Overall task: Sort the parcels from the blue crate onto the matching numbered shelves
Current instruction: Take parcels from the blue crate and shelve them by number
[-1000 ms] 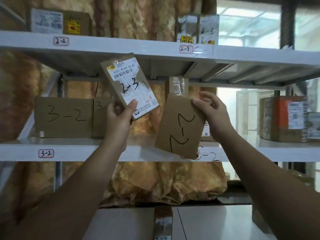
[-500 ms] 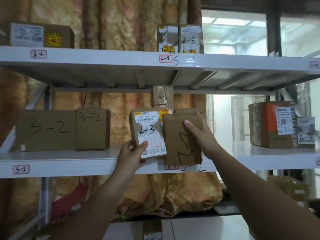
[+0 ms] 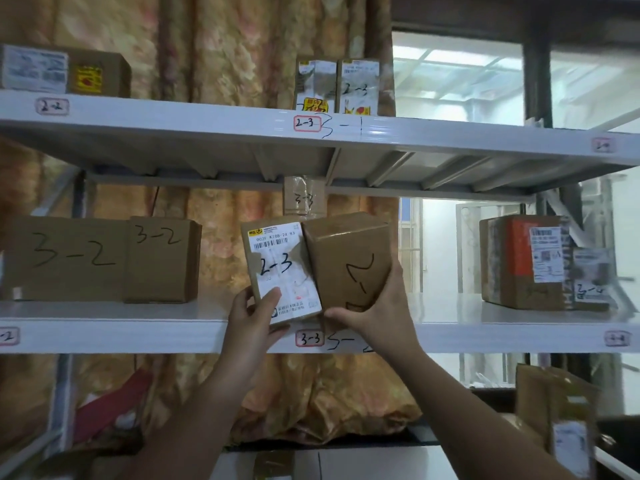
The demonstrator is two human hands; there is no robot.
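Both parcels have come down to the middle shelf (image 3: 138,336) at the 3-3 label (image 3: 309,338): the left grip (image 3: 254,317) pinches the 2-3 parcel (image 3: 277,268), which probably belongs above at 12 o'clock, and the right grip (image 3: 377,306) clasps the brown parcel (image 3: 346,258).

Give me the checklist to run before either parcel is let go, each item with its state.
1. Left hand grips the 2-3 parcel: ok.
2. Right hand grips the brown box: ok.
3. 2-3 parcel at its matching label: not ok; it is held level with the 3-3 label, and the 2-3 label is one level up.
4. Brown box's number read: cannot tell; the writing runs sideways.
5. Brown box resting on the lower shelf: cannot tell.
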